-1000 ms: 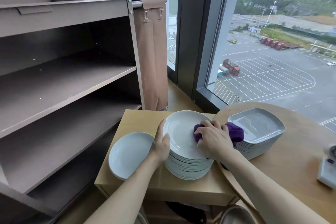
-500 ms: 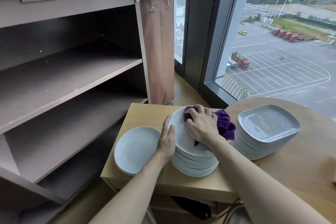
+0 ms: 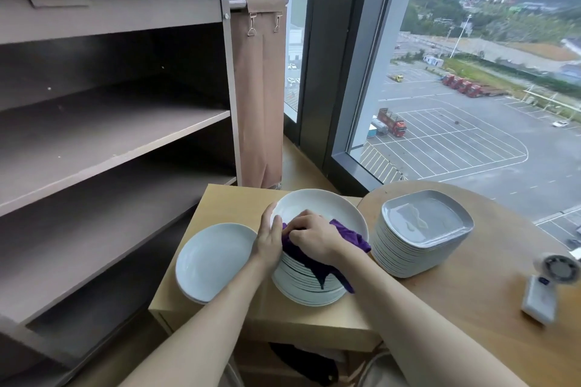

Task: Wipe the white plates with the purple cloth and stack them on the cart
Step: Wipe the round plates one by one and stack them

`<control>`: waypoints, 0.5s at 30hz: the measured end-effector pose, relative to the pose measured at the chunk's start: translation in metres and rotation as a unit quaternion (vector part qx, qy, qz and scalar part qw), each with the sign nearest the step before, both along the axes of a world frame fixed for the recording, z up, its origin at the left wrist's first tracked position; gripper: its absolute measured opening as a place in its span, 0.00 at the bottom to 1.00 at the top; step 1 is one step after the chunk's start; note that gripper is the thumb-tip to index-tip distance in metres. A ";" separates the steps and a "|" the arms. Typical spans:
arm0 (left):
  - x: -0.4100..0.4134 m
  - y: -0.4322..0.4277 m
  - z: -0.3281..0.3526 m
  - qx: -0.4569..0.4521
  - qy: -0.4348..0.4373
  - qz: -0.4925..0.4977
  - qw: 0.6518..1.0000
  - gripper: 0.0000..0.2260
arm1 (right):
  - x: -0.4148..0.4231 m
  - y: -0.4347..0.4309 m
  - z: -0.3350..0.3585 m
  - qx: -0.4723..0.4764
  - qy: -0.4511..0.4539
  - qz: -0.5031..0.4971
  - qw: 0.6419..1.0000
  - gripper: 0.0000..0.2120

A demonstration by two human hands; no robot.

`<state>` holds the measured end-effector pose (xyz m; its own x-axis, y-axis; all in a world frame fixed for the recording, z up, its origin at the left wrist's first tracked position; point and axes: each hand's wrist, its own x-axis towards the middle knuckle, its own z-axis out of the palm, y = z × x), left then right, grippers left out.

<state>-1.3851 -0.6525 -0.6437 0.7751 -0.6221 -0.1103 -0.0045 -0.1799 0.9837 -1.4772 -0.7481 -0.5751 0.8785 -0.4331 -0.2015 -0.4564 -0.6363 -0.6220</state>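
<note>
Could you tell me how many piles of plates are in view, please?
3: low round pile, left; tall round pile, middle; squarish pile, right. None seems hidden.

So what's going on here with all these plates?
A person is wiping the top plate of a stack of round white plates. The right hand grips a purple cloth against it, and the left hand holds its left rim. Another round plate lies just left of the stack, and square grey plates are piled to the right. No plate shows on the cart shelves yet.
</note>
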 end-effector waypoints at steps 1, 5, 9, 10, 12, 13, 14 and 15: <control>0.001 0.001 0.000 0.010 -0.008 -0.008 1.000 0.20 | -0.005 0.000 0.001 -0.009 0.010 0.002 1.000 0.14; 0.004 0.006 0.003 0.024 -0.021 -0.027 0.999 0.23 | -0.019 -0.001 0.007 -0.098 0.052 -0.003 0.994 0.16; 0.001 0.005 0.003 0.017 -0.006 -0.016 1.000 0.24 | -0.029 -0.014 0.004 -0.208 0.081 -0.058 0.973 0.12; 0.000 0.005 0.003 0.015 -0.003 -0.016 1.000 0.24 | -0.030 -0.020 0.002 -0.229 0.093 -0.075 0.966 0.12; -0.001 0.004 0.003 0.013 -0.003 -0.019 1.000 0.24 | -0.030 -0.032 -0.003 -0.277 0.112 -0.103 0.949 0.11; -0.001 0.004 0.002 0.014 -0.006 -0.020 1.000 0.24 | -0.029 -0.037 -0.006 -0.299 0.116 -0.111 0.941 0.12; -0.002 0.004 0.002 0.015 -0.009 -0.019 1.000 0.24 | -0.027 -0.042 -0.009 -0.317 0.115 -0.116 0.934 0.13; -0.002 0.003 0.001 0.014 -0.010 -0.012 1.000 0.23 | -0.024 -0.045 -0.012 -0.329 0.109 -0.121 0.930 0.14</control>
<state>-1.3872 -0.6494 -0.6423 0.7619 -0.6379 -0.1118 -0.0290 -0.2061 0.9781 -1.5017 -0.7932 -0.5869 0.7093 -0.7048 0.0155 -0.7047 -0.7094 -0.0104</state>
